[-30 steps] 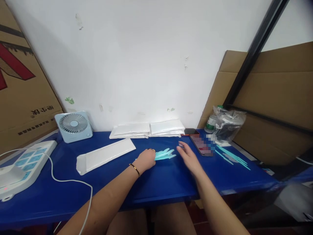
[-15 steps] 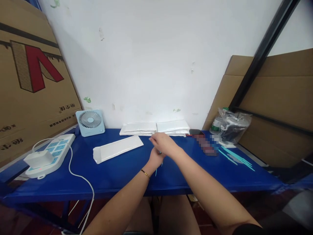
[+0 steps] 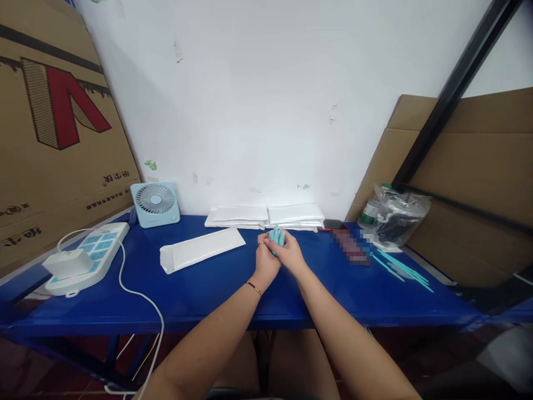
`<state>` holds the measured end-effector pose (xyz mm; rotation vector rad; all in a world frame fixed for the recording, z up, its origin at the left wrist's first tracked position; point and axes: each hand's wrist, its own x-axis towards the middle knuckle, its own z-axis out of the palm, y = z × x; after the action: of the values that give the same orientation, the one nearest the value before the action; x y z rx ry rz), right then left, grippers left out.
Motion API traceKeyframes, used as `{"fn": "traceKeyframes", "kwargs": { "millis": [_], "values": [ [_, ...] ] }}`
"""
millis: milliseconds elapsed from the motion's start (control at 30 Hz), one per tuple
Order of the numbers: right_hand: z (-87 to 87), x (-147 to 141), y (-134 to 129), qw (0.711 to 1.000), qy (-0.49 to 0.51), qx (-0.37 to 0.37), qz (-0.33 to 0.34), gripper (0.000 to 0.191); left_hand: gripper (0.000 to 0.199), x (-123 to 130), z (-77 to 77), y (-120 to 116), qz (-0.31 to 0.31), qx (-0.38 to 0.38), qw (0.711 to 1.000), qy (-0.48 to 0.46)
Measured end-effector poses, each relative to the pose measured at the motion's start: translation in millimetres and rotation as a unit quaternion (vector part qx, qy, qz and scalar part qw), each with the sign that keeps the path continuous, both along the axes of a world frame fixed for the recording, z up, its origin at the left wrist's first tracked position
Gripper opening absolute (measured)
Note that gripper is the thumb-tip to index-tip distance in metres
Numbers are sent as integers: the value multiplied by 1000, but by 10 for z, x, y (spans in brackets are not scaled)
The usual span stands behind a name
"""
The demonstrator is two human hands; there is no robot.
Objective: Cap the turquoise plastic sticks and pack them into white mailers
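A bunch of teal pipe cleaners [image 3: 276, 236] stands up between my two hands, its rounded, folded tops showing above the fingers. My left hand [image 3: 265, 262] is closed around its lower part from the left. From the right, my right hand [image 3: 293, 254] is closed on the same bunch, its thumb lying across the front. The lower ends are hidden by the hands. More long, straight teal pipe cleaners [image 3: 406, 270] lie loose on the right of the blue table [image 3: 200, 300].
White flat packages [image 3: 295, 213] are stacked against the wall, and a single white package [image 3: 204, 249] lies left of my hands. Further left are a small blue fan [image 3: 155, 204] and a power strip [image 3: 97, 258] with a cable. At right stands a plastic bag [image 3: 402, 219].
My right hand has come down from over my left hand to its right side. The teal bunch, mostly covered before with thin ends poking out below, now shows above the fingers.
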<state>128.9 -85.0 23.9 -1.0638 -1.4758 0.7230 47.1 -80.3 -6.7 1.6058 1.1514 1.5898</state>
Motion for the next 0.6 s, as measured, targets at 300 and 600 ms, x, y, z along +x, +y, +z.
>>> {"fn": "traceKeyframes", "kwargs": {
  "millis": [300, 600],
  "values": [
    [-174, 58, 54, 996, 74, 31, -50, 35, 34, -73, -24, 167, -163, -40, 969, 181],
    [30, 493, 74, 995, -28, 76, -61, 43, 19, -257, 273, 188, -116, -17, 832, 542]
  ]
}}
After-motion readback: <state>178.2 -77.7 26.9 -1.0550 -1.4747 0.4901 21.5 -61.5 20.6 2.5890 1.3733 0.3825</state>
